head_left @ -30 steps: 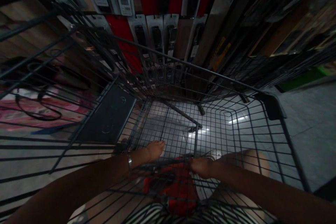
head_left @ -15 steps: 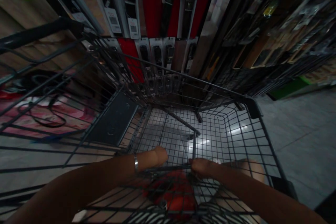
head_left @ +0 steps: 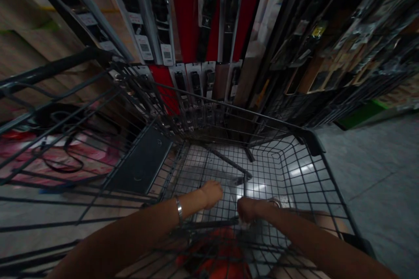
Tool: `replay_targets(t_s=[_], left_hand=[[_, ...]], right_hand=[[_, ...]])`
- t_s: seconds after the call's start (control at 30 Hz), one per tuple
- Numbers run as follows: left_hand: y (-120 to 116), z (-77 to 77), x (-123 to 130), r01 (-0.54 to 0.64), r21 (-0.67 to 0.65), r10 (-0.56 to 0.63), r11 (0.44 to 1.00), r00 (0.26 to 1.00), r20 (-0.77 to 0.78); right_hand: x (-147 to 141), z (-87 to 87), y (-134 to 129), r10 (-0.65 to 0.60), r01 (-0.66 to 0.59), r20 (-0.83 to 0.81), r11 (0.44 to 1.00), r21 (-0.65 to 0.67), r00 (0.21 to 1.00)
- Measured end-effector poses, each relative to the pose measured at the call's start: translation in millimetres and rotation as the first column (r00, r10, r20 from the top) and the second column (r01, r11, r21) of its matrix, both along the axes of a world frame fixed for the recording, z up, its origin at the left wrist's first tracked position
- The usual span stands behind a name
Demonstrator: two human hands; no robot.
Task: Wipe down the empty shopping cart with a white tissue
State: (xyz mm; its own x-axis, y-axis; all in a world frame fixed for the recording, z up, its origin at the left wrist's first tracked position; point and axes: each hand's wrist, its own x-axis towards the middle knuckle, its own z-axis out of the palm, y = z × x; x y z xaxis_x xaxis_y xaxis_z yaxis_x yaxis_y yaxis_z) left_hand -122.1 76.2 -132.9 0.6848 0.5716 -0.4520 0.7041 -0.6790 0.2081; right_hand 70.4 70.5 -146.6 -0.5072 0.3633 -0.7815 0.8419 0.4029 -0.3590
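Both hands reach down into a dark wire shopping cart (head_left: 330,168). My left hand (head_left: 212,192), with a silver bracelet (head_left: 179,210) at its wrist, is over the wire floor of the cart; its fingers are bent, and what they hold, if anything, cannot be made out. To its right, my right hand (head_left: 246,210) is closed, near a dark bar (head_left: 245,187) and a faint pale thing below it too dim to name. A red item (head_left: 219,257) shows below the hands through the wires.
Packaged goods (head_left: 160,13) hang on a rack ahead, with wooden and wrapped items (head_left: 327,67) at the right. A grey panel (head_left: 140,159) is fixed on the cart's left. Pink bags (head_left: 65,157) lie beyond the left wires.
My left hand has moved right, closer to my right hand, and its back shows more. The view has tilted slightly up, and the rack appears lower.
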Motion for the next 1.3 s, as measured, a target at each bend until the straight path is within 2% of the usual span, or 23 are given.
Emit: replay_targets(t_s=[0.07,0.13,0.17,0.27,0.33,0.5,0.57,0.63,0.77,0.87,1.0,1.17,1.3], left_hand=[[12,3.0,3,-0.041,0.044,0.041,0.998,0.999,-0.018],[25,1.8,7,-0.130,0.062,0.130,0.990,0.991,0.003],[32,0.1,10,-0.175,0.065,0.175,0.982,0.984,0.016],[51,-7.3,20,-0.304,0.069,0.300,0.950,0.952,0.063],[62,-12.6,29,-0.371,0.071,0.363,0.926,0.926,0.103],[74,-27.8,52,-0.476,0.087,0.463,0.875,0.875,0.140],[75,-34.8,58,-0.500,0.081,0.489,0.862,0.864,0.121],[74,-41.1,61,-0.510,0.075,0.502,0.857,0.859,0.102],[70,-47.6,62,-0.510,0.101,0.501,0.854,0.859,0.101],[69,-46.8,61,-0.499,0.104,0.492,0.860,0.866,0.089],[70,-44.8,62,-0.488,0.121,0.482,0.864,0.873,0.073],[69,-48.1,63,-0.490,0.127,0.485,0.862,0.872,0.074],[66,-49.4,63,-0.477,0.124,0.469,0.870,0.879,0.091]], right_hand=[[-1,7.0,28,-0.068,0.069,-0.029,0.997,0.031,0.997],[2,14.7,58,-0.231,0.256,-0.143,0.948,0.187,0.962],[5,17.4,72,-0.307,0.355,-0.202,0.891,0.284,0.930],[20,16.7,102,-0.495,0.585,-0.314,0.653,0.481,0.810],[32,8.6,112,-0.584,0.662,-0.335,0.541,0.519,0.740],[46,-17.7,123,-0.681,0.776,-0.429,0.343,0.529,0.594],[43,-23.4,125,-0.711,0.802,-0.442,0.294,0.520,0.547],[37,-25.7,127,-0.741,0.818,-0.430,0.275,0.506,0.515],[28,-24.4,126,-0.763,0.832,-0.414,0.284,0.476,0.497],[24,-21.5,117,-0.756,0.823,-0.384,0.353,0.445,0.531],[10,-18.1,89,-0.730,0.793,-0.338,0.461,0.397,0.594],[-8,-13.2,50,-0.625,0.655,-0.210,0.669,0.352,0.752],[-3,-2.6,39,-0.452,0.471,-0.135,0.848,0.242,0.882]])
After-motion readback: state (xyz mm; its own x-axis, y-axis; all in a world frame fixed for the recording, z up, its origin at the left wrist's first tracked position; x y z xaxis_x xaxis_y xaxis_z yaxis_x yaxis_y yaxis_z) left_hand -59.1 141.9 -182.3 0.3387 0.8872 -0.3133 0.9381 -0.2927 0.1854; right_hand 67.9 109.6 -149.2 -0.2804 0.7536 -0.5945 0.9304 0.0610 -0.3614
